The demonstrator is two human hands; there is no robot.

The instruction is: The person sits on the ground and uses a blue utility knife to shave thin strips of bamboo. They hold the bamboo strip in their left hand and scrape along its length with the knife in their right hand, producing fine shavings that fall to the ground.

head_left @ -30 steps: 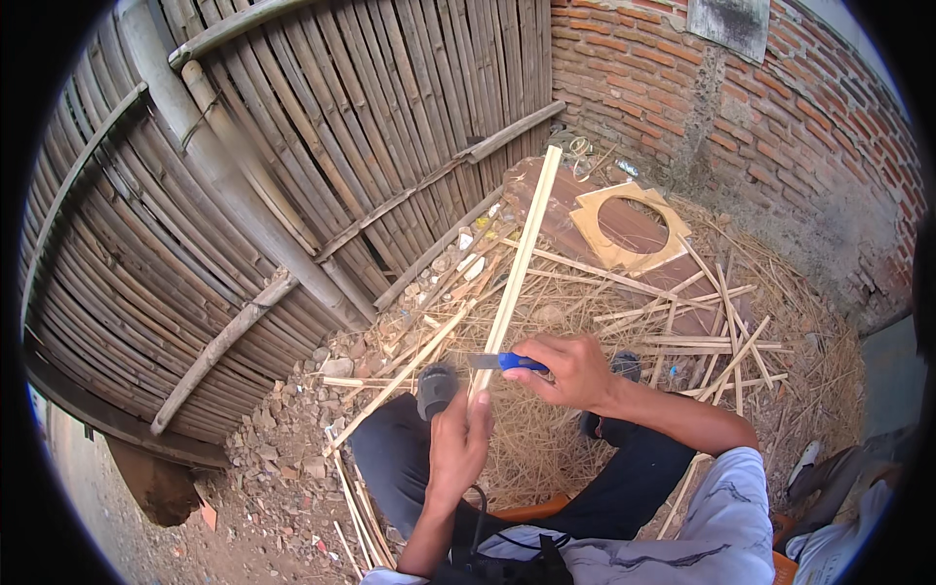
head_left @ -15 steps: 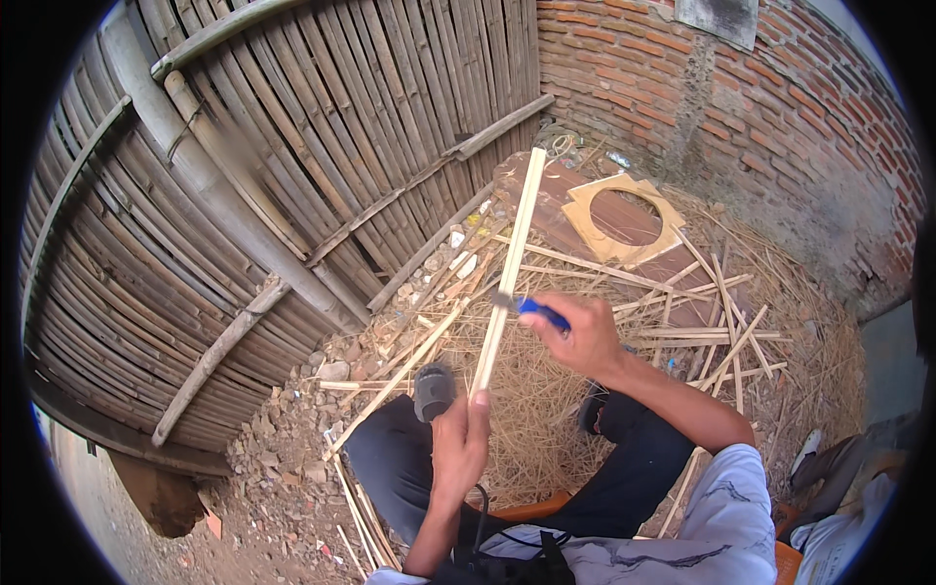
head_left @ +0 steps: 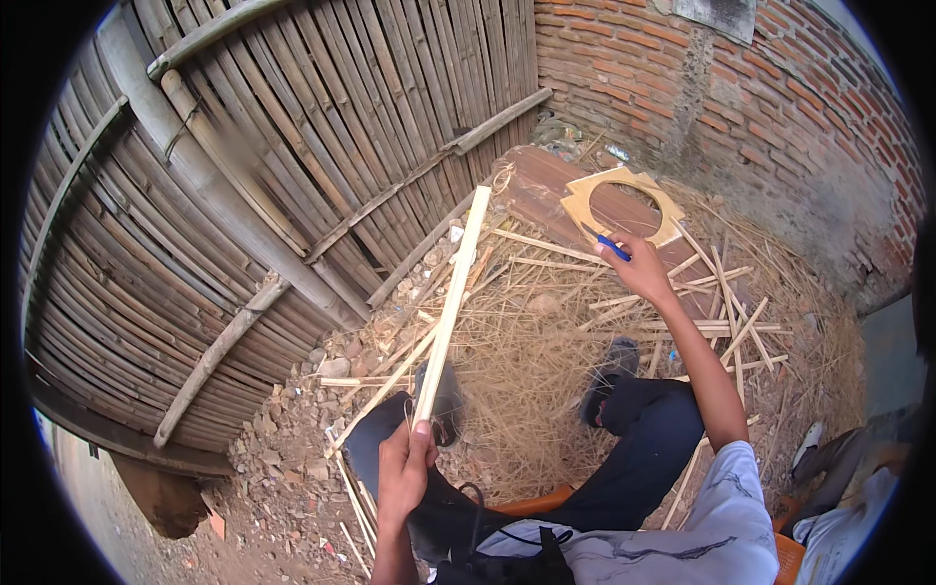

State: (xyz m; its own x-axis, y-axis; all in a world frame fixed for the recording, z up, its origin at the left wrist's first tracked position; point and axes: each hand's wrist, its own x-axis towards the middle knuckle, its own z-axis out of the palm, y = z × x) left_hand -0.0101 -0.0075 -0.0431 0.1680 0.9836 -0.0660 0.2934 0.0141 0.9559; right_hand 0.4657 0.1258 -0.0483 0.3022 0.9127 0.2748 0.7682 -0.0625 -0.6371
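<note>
My left hand (head_left: 402, 473) is closed around the lower end of a long, pale bamboo strip (head_left: 454, 302). The strip slants up and away over the shavings, its far end free. A line runs along its length; whether it is one piece or two side by side I cannot tell. Farther right, my right hand (head_left: 641, 270) grips a blue-handled knife (head_left: 613, 248), held clear of the strip. Its small blade points up and left, in front of a flat tan piece with a round hole (head_left: 577, 207).
A brown board (head_left: 526, 174) lies under the holed piece. Loose cut strips (head_left: 726, 292) and curly shavings (head_left: 526, 390) cover the ground between my feet and beyond. A bamboo wall (head_left: 322, 127) rises on the left, a brick wall (head_left: 624, 68) behind. Another person's leg (head_left: 829, 478) shows at right.
My right hand has moved the knife off the strip, up and to the right. My left hand has shifted down and left, with the strip moving the same way.
</note>
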